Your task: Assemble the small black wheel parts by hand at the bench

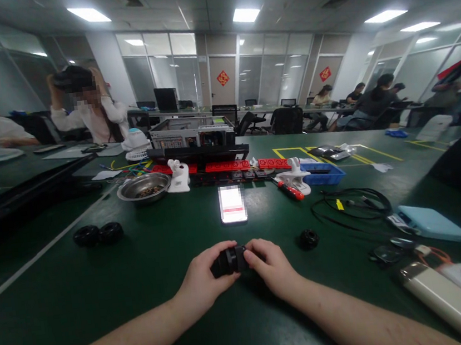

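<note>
Green table [103, 300]. The person's left hand [204, 279] and right hand [273, 265] meet low over it, near the front edge. Both are closed on a small black cylindrical part [230, 260], one hand at each end, fingers curled round it. Cannot tell whether the part rests on the table or is lifted clear.

Beyond the hands lies a phone [233, 204], flat, screen lit.

Metal bowl [126, 193], further back to the left: small dark bits in the bottom, too small to name. Blue tray [326, 178], back right: its near wall hides the contents.

Black ring [308, 238] near the right hand, not touching it. Two black round pieces [97, 234] well off to the left, side by side.
</note>
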The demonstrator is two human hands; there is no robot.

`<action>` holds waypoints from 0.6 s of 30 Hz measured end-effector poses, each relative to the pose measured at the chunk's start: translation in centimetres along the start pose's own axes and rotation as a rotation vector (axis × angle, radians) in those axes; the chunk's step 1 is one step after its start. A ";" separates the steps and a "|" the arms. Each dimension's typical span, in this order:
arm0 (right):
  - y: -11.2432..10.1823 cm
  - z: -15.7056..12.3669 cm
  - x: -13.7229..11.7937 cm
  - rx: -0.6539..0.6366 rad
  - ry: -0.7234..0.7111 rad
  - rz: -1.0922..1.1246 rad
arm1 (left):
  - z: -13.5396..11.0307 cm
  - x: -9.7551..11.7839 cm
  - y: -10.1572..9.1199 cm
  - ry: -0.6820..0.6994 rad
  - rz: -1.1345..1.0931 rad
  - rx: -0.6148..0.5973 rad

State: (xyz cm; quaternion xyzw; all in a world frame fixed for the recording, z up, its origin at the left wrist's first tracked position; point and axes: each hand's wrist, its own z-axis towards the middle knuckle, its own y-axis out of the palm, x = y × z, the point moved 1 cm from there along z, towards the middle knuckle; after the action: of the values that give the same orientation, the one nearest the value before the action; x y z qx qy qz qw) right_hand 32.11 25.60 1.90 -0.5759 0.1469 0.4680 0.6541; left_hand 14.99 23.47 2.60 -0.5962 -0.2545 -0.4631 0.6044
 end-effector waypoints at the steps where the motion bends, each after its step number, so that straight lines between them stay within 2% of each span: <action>1: 0.0 0.0 0.0 -0.007 0.002 -0.011 | 0.0 0.0 0.0 -0.006 -0.002 -0.006; 5: -0.1 -0.3 -0.5 0.011 -0.034 -0.001 | 0.1 0.0 -0.1 -0.054 -0.074 -0.038; 12: -0.6 -0.9 -1.2 0.017 -0.229 0.026 | 0.3 -0.4 -0.2 -0.079 -0.267 -0.091; 18: -0.2 -1.2 -0.7 0.076 -0.171 0.054 | 0.3 0.2 -0.1 -0.099 -0.215 -0.024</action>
State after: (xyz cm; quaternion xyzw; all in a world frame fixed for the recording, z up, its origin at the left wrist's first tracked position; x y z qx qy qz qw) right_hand 32.34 24.22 2.14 -0.5044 0.1234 0.5271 0.6727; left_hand 15.06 23.76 2.93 -0.5948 -0.3408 -0.4984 0.5307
